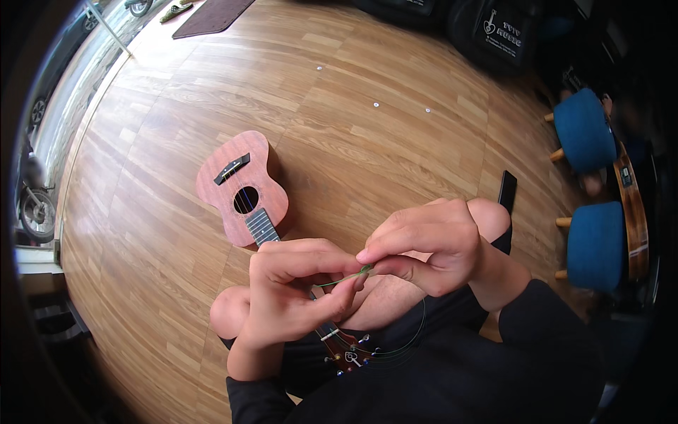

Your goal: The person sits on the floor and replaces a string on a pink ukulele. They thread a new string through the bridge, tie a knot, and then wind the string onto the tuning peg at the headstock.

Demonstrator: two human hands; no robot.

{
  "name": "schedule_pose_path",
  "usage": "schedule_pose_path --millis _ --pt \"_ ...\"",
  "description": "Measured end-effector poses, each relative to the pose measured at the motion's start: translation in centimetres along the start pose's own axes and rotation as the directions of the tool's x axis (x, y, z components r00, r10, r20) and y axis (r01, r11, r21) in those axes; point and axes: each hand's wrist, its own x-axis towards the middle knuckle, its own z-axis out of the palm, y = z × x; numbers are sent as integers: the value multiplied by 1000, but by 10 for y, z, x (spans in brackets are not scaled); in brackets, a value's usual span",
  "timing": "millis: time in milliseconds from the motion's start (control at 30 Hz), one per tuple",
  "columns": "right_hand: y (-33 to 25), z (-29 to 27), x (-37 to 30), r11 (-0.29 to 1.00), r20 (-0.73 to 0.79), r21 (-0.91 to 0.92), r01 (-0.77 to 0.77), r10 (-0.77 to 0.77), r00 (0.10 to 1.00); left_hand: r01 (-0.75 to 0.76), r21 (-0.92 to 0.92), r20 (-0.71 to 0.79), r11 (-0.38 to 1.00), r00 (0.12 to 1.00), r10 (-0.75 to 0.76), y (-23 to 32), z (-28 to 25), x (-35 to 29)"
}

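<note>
My left hand [300, 286] and my right hand [431, 244] meet fingertip to fingertip in front of me. Between them is a thin green string [365, 269], pinched by both hands and bunched or looped where the fingertips come together. More of the string curves down by my right leg toward the headstock [351, 358]. Below, a pinkish-brown ukulele [220, 192] has its body on the floor and its neck running toward me under my left hand, which hides part of it. Several tuning pegs show on the headstock in my lap.
I sit cross-legged on a wooden floor [339, 141] with a few small white discs [376, 104] on it. A black flat object [507, 189] lies beside my right knee. Blue stools [595, 247] stand at right, black bags [494, 35] at the back, a brown mat [212, 18] far left.
</note>
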Motion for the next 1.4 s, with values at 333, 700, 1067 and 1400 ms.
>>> schedule_pose_path --millis 333,700,1067,1400 --pt "6 5 -5 875 96 -435 211 -188 978 -252 543 -3 801 953 302 -1 8 -1" --pt "7 22 -8 781 161 -596 184 -108 981 -150 476 12 866 986 164 -5 9 3" --pt "7 11 -3 960 71 -281 23 -3 997 -60 341 6 938 998 62 -11 -4 8" --pt "3 2 -5 920 183 -390 27 49 982 4 256 22 967 1000 -10 -19 -3 9"
